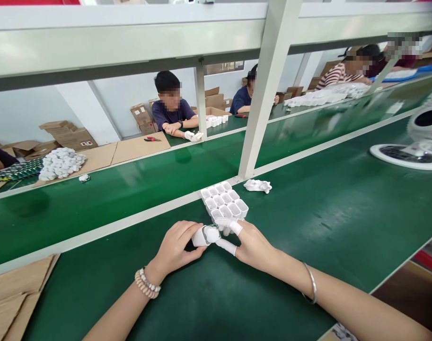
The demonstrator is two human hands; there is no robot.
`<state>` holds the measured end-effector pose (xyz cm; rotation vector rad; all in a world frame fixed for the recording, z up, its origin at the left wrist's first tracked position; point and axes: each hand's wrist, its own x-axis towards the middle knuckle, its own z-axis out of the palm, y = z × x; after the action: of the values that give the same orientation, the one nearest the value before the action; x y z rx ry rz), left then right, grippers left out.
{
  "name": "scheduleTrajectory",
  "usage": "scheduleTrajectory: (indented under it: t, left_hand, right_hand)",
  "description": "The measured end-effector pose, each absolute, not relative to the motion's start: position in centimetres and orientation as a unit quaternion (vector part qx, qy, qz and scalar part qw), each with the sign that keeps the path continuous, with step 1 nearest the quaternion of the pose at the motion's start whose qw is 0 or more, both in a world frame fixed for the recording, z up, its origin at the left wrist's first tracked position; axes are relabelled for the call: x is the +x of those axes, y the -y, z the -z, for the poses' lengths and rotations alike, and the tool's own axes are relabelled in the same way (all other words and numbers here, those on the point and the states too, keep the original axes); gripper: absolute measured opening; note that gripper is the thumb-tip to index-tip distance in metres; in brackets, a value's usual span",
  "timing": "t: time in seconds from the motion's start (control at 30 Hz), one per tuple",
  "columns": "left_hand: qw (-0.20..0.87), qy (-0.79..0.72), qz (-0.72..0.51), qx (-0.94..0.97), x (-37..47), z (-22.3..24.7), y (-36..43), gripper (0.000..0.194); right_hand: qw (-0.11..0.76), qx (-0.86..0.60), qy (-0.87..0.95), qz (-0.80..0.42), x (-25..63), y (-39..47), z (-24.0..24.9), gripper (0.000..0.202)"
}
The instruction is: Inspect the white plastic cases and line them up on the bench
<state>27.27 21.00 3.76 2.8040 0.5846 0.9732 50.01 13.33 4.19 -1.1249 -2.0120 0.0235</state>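
My left hand (pixel 176 244) is closed around a small white plastic housing (pixel 198 238), which lies tilted with its opening toward the right. At that opening sits a white rounded part with a green circuit board (pixel 212 234), pinched by my right hand (pixel 254 246). White finger cots cover several fingertips of the right hand. How far the part reaches inside the housing I cannot tell. Just beyond my hands, a block of open white housings (pixel 225 200) stands in rows on the green work surface (pixel 308 227). A crumpled white bundle (pixel 257 185) lies behind them to the right.
A pale metal post (pixel 263 90) rises behind the housings. Cardboard (pixel 17 289) lies at the left, and a white fan (pixel 414 142) stands far right. Across the green conveyor belt (pixel 148 180), several people sit near a white heap (pixel 61 163) and red-handled pliers (pixel 152 139).
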Motion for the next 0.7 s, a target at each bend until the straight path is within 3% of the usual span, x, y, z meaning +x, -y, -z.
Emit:
scheduleTrajectory:
  t: [0.17, 0.7]
  left_hand:
    - [0.076, -0.210, -0.348, 0.911, 27.3, -3.6, -20.9, 0.043]
    - [0.089, -0.231, -0.391, 0.887, 27.3, -3.2, -21.0, 0.044]
  right_hand:
    - [0.433, -0.446, 0.782, 0.049, 49.6, -13.3, -4.0, 0.019]
    - [0.365, -0.401, 0.840, 0.004, 48.6, -12.8, -3.1, 0.047]
